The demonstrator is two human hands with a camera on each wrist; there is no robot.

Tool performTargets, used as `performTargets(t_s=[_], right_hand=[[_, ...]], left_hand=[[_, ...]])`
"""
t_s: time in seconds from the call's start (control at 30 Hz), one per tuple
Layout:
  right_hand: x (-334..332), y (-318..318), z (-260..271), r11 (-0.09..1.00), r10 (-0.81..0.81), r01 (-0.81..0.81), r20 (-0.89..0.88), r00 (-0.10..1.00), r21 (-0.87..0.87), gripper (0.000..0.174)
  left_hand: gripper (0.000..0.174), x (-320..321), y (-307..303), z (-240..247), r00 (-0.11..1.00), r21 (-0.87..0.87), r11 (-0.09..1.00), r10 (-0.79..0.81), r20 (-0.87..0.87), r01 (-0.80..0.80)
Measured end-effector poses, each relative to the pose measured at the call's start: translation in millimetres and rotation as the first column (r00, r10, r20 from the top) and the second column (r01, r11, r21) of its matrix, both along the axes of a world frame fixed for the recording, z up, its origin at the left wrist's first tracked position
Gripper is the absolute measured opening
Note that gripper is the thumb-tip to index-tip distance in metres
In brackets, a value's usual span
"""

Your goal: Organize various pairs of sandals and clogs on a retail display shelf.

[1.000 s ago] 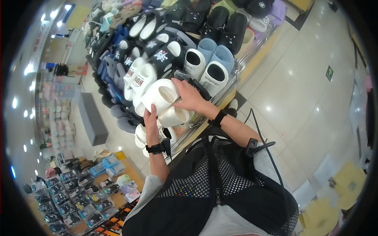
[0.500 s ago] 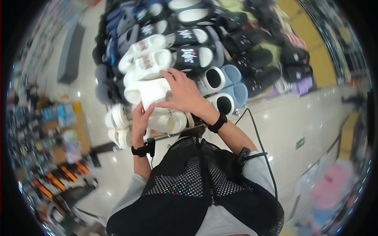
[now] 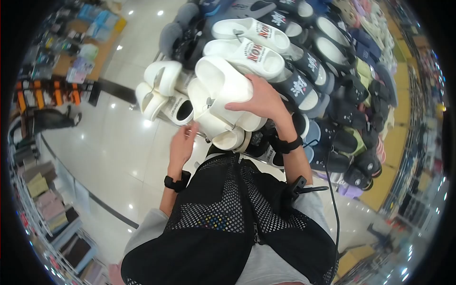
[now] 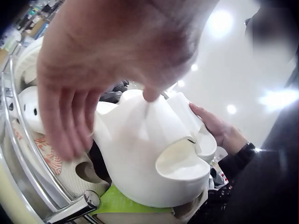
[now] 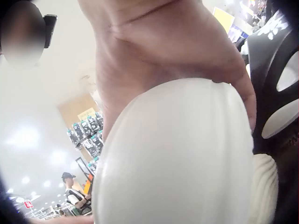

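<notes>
My right hand [image 3: 266, 97] grips a white slide sandal [image 3: 225, 83] by one end, thumb on one side and fingers over the other. Its smooth white surface fills the middle of the right wrist view. Just below it in the head view sits another white slide [image 3: 213, 124]. My left hand [image 3: 183, 142] is beside this lower slide, its fingers loosely extended and holding nothing. In the left wrist view those fingers [image 4: 70, 126] point down past a large white slide [image 4: 135, 154], and the thumb tip overlaps its top edge.
White slides with red lettering [image 3: 254, 56] lie behind. Dark printed slides [image 3: 304, 85] and blue-and-white ones are piled to the right. Another white pair [image 3: 161, 78] stands left. A chrome rail [image 4: 32, 140] edges the display. A person [image 5: 74, 193] stands in the background.
The head view has turned, so the display sits further right. My left hand has come off the white slide and lowered to the left. The right hand still holds it, now tilted differently.
</notes>
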State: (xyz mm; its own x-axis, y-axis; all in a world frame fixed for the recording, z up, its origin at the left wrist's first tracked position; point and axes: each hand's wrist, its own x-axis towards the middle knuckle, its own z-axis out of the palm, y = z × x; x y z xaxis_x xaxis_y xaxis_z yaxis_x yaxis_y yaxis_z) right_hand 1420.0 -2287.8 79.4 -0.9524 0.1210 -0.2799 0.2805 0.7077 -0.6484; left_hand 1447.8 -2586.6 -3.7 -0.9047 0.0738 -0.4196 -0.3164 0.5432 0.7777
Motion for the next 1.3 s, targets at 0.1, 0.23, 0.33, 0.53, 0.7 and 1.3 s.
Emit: performTargets(t_s=[0.1,0.23,0.33,0.53,0.7,1.3], right_hand=[[-9.8,1.8,-4.2,0.992,0.07,-0.067,0.017,0.997,-0.107,0.114],[-5.6,2.7,-4.2,0.987,0.017,-0.014,0.015,1.0,-0.159,0.112],[12.1,-4.1,11.6,0.987,0.024,-0.029,-0.029,0.999,-0.156,0.113],[50.1,0.6,21.1,0.976,0.03,-0.076,-0.219,0.975,-0.204,0.109],[65.5,11.3,7.2,0.986,-0.106,0.067,-0.263,0.959,-0.152,0.102],[79.4,-7.0,32.3,0.989,0.1,-0.108,-0.085,0.991,-0.1,0.108]], left_hand=[[0.076,11.0,8.2,-9.8,0.952,0.172,0.977,-0.167,0.258,0.125],[0.078,7.4,29.2,-22.1,0.959,0.592,0.802,-0.105,0.264,-0.075],[0.077,18.2,31.5,-14.1,0.943,0.662,0.709,0.015,0.331,-0.243],[0.077,40.9,32.4,-19.4,0.96,0.869,0.422,0.009,0.28,-0.258],[0.075,45.1,55.3,-23.7,0.974,0.879,0.419,0.093,0.208,-0.227],[0.09,64.8,25.8,-24.0,0.97,0.849,0.505,-0.081,0.229,-0.158]])
